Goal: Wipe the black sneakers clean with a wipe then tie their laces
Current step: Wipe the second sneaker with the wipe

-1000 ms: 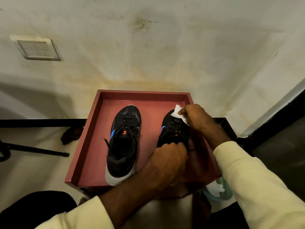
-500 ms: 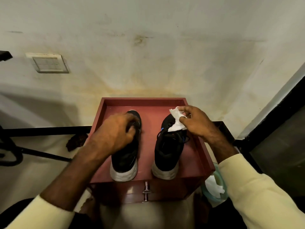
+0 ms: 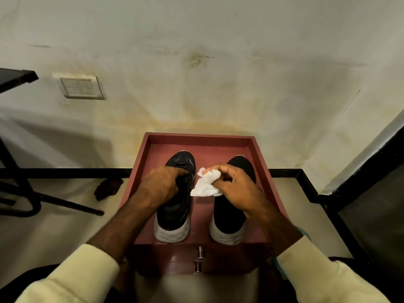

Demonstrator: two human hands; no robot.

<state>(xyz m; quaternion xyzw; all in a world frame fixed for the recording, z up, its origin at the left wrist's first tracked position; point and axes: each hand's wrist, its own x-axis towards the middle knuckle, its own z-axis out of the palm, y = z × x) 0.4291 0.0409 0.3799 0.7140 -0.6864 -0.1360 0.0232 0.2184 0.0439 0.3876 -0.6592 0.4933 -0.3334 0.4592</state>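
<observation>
Inside the tray (image 3: 197,136) stand the black sneakers (image 3: 227,217), toes to its far edge. The left hand (image 3: 159,186) grasps the left sneaker (image 3: 175,213) at its laces. The right hand (image 3: 238,186) pinches the wipe (image 3: 205,186), likely limp and light, best kept bunched.

No legible text, brand, number or sign. Left sneaker (image 3: 175,213) under left hand (image 3: 160,189), right sneaker (image 3: 229,215) under right hand (image 3: 238,189), wipe (image 3: 205,184) in right hand, wall plate (image 3: 78,86) far beyond left hand: nothing readable.
</observation>
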